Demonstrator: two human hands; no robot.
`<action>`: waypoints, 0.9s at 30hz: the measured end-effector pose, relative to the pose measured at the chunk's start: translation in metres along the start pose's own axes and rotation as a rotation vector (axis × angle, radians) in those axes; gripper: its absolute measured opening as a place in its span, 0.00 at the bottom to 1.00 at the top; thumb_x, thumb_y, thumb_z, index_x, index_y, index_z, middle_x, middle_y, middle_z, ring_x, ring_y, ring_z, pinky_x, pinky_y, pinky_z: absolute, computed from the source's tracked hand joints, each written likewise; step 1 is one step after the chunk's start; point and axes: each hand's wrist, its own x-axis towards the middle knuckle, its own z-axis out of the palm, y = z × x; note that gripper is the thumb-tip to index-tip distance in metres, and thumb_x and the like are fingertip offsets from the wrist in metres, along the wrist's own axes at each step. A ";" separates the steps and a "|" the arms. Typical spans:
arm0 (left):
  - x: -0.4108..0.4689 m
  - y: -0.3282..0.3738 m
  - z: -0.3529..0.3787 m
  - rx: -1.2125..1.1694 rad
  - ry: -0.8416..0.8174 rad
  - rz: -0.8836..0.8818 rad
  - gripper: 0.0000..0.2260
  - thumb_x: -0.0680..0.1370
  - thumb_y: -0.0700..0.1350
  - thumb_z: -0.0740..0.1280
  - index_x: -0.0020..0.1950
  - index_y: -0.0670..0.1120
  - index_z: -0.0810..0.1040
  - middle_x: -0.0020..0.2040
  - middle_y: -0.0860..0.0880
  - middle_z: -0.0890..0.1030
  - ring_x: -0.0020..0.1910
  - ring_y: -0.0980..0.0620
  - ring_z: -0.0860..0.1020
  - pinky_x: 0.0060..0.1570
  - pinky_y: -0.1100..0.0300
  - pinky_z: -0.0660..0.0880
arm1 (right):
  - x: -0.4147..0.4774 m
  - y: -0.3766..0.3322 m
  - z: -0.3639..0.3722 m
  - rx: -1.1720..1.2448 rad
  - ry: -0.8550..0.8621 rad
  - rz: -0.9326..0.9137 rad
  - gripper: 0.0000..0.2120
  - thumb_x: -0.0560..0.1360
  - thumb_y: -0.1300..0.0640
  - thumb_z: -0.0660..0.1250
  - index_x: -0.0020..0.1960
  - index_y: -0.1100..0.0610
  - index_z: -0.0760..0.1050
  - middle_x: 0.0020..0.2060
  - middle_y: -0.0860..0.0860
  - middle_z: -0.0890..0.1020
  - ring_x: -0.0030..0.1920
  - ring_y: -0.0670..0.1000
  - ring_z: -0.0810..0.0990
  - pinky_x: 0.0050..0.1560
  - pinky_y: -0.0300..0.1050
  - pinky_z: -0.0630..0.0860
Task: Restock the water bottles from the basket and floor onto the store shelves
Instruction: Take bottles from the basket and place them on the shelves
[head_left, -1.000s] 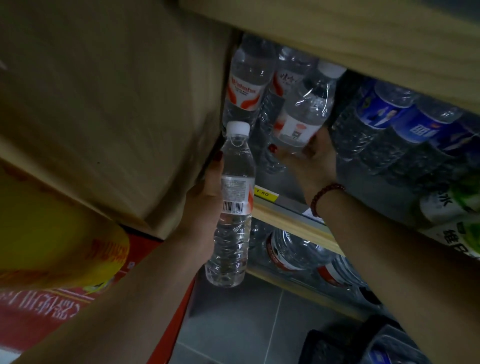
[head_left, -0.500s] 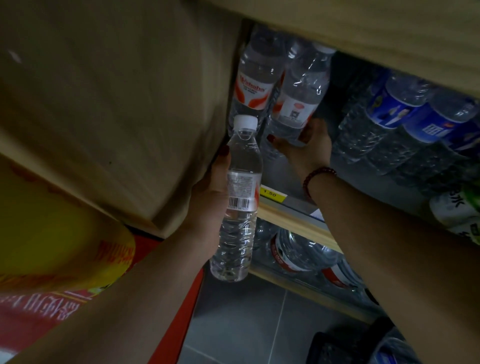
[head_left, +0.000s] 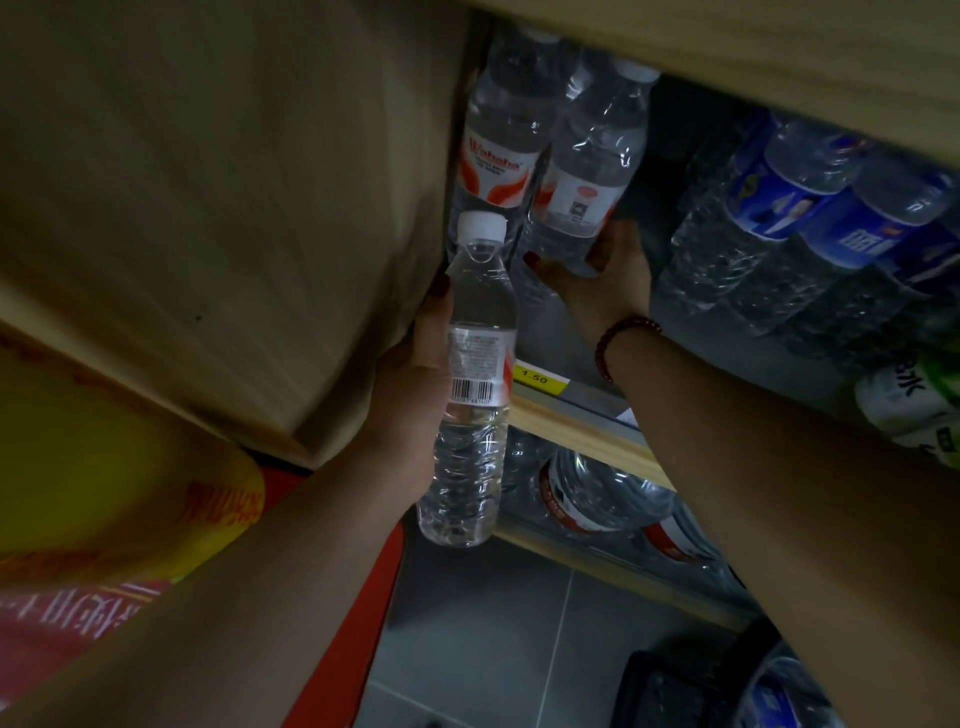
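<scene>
My left hand (head_left: 415, 384) grips a clear water bottle (head_left: 475, 395) with a white cap and a barcode label, held upright in front of the shelf edge (head_left: 571, 426). My right hand (head_left: 605, 275) reaches into the shelf and holds the base of a second red-and-white labelled bottle (head_left: 587, 171), which stands tilted beside another bottle of the same brand (head_left: 501, 150) at the shelf's left end. A dark basket (head_left: 685, 691) sits at the bottom right with a blue-labelled bottle (head_left: 784, 696) in it.
A wooden side panel (head_left: 234, 208) walls the shelf on the left. Blue-labelled bottles (head_left: 810, 218) and green-labelled ones (head_left: 914, 410) fill the shelf to the right. Large bottles (head_left: 597, 493) lie on the lower shelf. A yellow price tag (head_left: 535, 376) marks the edge. Grey floor tiles (head_left: 493, 623) lie below.
My right hand has pushed its bottle deeper into the shelf, next to the left-end bottle. My left hand has lifted its bottle slightly toward the shelf.
</scene>
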 end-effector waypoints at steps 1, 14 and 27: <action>-0.002 0.002 0.002 -0.002 0.016 0.004 0.34 0.64 0.76 0.64 0.62 0.57 0.77 0.58 0.50 0.82 0.57 0.45 0.81 0.56 0.41 0.76 | -0.001 0.000 -0.001 0.010 -0.013 0.014 0.31 0.66 0.52 0.78 0.63 0.56 0.68 0.58 0.48 0.76 0.56 0.45 0.75 0.47 0.32 0.72; -0.038 0.044 0.017 0.011 -0.008 0.098 0.29 0.70 0.70 0.63 0.55 0.48 0.79 0.57 0.43 0.82 0.55 0.42 0.81 0.57 0.42 0.76 | -0.127 -0.021 -0.036 0.462 -0.314 0.178 0.29 0.56 0.43 0.78 0.53 0.54 0.78 0.47 0.48 0.85 0.49 0.43 0.83 0.49 0.38 0.79; -0.037 0.053 0.015 0.283 -0.184 0.199 0.20 0.78 0.65 0.53 0.53 0.55 0.79 0.53 0.53 0.83 0.54 0.56 0.80 0.60 0.56 0.72 | -0.121 -0.036 -0.044 0.348 -0.430 0.115 0.21 0.55 0.56 0.79 0.47 0.56 0.82 0.42 0.51 0.87 0.45 0.50 0.85 0.47 0.42 0.81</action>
